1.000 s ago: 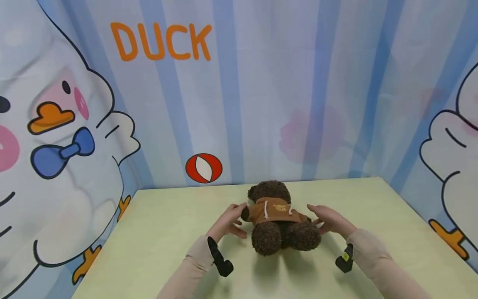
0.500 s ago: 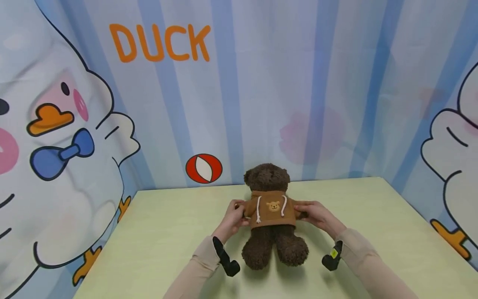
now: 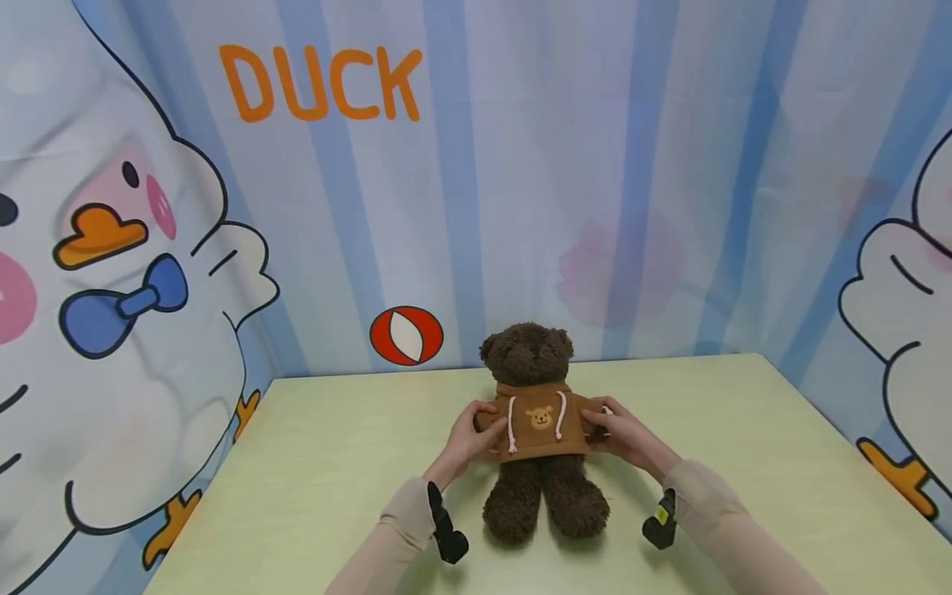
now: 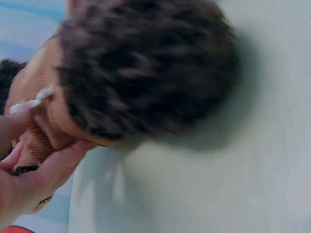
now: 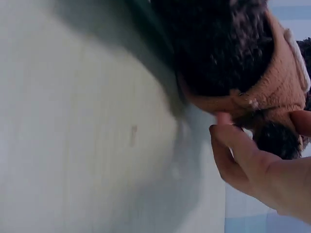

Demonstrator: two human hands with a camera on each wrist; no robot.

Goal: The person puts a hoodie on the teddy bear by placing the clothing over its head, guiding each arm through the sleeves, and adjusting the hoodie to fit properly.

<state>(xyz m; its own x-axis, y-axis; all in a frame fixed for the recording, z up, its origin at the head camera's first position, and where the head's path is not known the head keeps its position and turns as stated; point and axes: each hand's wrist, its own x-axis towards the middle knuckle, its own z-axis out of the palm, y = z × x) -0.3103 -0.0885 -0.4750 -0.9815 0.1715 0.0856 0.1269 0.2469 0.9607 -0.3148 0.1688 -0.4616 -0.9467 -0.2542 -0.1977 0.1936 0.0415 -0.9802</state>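
A dark brown teddy bear [image 3: 539, 417] in an orange-brown hoodie with white cords faces me near the middle of the table, tilted back, its head toward the backdrop. My left hand [image 3: 471, 438] grips its side and arm, thumb on the hoodie front. On the other side my right hand [image 3: 625, 436] holds the other arm, with the thumb on the sleeve. In the left wrist view, fingers [image 4: 53, 170] wrap the sleeve beside a furry leg [image 4: 150, 68]. The right wrist view has fingers [image 5: 238, 145] under the hoodie hem, close to the dark paw [image 5: 277, 140].
The pale yellow-green table [image 3: 335, 463] runs back to a blue-and-white striped backdrop [image 3: 506, 182]. Printed ducks flank it left and right, and a printed red ball [image 3: 406, 335] shows low on the cloth. Black wrist straps [image 3: 446, 525] sit on both forearms.
Both hands have closed in on the bear's arms and hold it. The bear has tipped up from lying back, its head rising and its legs coming toward me.
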